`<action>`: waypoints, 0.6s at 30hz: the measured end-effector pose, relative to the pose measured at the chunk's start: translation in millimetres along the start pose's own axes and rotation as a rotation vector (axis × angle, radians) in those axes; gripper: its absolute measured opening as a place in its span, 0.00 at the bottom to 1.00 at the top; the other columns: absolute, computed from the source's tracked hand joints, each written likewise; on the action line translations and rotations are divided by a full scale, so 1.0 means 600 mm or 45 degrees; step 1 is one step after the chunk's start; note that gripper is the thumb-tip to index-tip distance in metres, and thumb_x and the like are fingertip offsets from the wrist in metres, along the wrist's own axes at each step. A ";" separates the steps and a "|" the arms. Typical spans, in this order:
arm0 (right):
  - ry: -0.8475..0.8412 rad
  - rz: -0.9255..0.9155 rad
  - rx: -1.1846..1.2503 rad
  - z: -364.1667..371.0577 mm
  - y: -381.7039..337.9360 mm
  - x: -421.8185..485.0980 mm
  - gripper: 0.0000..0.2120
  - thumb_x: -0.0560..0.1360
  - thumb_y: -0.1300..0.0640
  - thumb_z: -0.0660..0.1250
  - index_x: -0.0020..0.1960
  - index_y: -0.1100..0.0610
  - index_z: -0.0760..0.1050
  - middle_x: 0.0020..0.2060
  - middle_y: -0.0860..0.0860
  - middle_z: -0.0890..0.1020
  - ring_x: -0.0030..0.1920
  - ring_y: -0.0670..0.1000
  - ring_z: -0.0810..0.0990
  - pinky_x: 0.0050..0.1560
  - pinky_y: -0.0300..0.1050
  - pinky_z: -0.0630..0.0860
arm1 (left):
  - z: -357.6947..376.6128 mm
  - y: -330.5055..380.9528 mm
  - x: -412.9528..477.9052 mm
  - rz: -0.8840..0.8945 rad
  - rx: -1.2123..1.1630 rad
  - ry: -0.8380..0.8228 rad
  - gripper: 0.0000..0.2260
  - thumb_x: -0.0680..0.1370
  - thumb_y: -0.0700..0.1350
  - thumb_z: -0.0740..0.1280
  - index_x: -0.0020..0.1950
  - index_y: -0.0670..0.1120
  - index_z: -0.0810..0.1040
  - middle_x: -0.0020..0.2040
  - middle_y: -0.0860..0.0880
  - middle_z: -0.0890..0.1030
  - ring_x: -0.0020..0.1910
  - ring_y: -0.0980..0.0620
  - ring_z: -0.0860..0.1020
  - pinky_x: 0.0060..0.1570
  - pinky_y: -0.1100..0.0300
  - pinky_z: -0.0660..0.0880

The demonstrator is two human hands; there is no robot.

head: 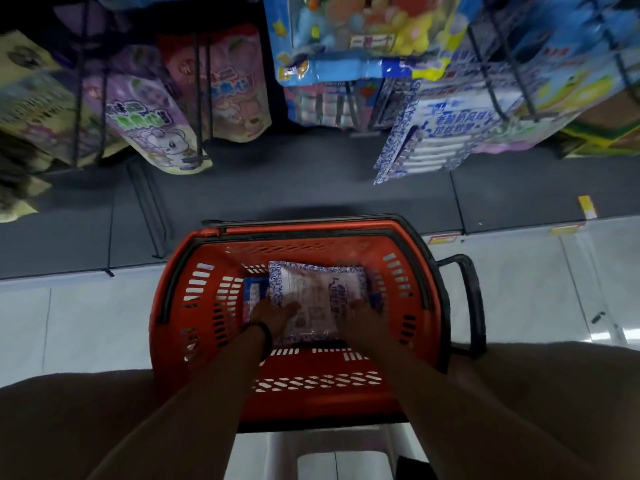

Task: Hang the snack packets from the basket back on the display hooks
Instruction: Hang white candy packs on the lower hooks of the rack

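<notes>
both hands reaching down into the red basket (180, 306) sitting on the floor near the shelf. left hand (272, 315) and right hand (363, 318) are each gripping a side of a white packet with blue pattern (318, 292), fingers curled on its near edges. more packets lying underneath, blurred. matching blue-patterned packets (426, 140) hanging on hooks far right.

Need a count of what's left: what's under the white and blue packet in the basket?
A blue packet peeks out beneath the white and blue packet's left edge in the red basket. Anything further underneath is covered by it and both hands.
</notes>
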State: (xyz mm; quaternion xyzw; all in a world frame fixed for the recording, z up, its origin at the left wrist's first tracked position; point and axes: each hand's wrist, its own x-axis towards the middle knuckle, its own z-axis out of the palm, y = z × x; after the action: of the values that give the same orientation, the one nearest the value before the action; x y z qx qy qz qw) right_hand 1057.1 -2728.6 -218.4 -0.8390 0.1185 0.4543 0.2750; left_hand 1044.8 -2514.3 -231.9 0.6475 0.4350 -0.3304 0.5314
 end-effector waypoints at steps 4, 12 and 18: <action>0.315 0.020 0.076 -0.029 -0.010 -0.061 0.24 0.81 0.47 0.67 0.75 0.54 0.72 0.69 0.57 0.78 0.69 0.61 0.77 0.68 0.50 0.74 | -0.036 0.014 -0.087 0.117 -0.003 0.035 0.26 0.76 0.51 0.76 0.72 0.46 0.75 0.65 0.47 0.80 0.64 0.43 0.80 0.62 0.49 0.77; 0.358 0.119 0.968 -0.094 -0.017 -0.184 0.14 0.74 0.51 0.79 0.53 0.58 0.83 0.50 0.55 0.87 0.51 0.58 0.86 0.52 0.57 0.86 | -0.088 0.013 -0.220 0.299 -0.305 0.062 0.36 0.70 0.48 0.81 0.73 0.37 0.73 0.64 0.40 0.83 0.65 0.40 0.81 0.65 0.44 0.75; 0.007 -0.162 1.829 -0.122 -0.039 -0.290 0.17 0.79 0.59 0.75 0.65 0.62 0.78 0.53 0.58 0.84 0.51 0.58 0.84 0.58 0.55 0.82 | -0.077 0.013 -0.341 0.428 -0.719 -0.065 0.21 0.72 0.48 0.80 0.62 0.47 0.81 0.56 0.41 0.87 0.58 0.38 0.84 0.65 0.32 0.74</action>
State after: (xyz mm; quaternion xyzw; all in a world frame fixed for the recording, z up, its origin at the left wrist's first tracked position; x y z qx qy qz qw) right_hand 1021.3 -2759.7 -34.1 -0.4575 0.3397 0.2451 0.7844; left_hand 968.1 -2513.1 -36.6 0.5288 0.3831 -0.1204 0.7477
